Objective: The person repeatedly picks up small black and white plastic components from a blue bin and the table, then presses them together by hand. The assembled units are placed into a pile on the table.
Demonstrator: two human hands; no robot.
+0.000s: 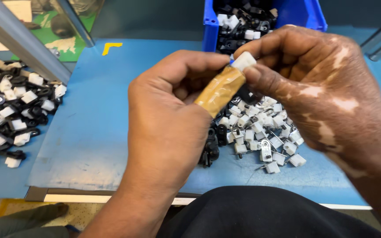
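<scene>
Blue mat [111, 114] covers the workbench, scuffed pale near its front edge. On it: pile of small white and black clips [261, 132] at centre-right, bigger heap of assembled black-and-white clips [12, 110] at left, blue plastic bin [305, 13] of parts at the back, yellow corner marker [111, 46] behind.

Bare left hand [168, 128] and right hand [323, 92], no sleeves; tan tape wraps the left thumb [221, 90]; dark trousers [261, 216].
</scene>
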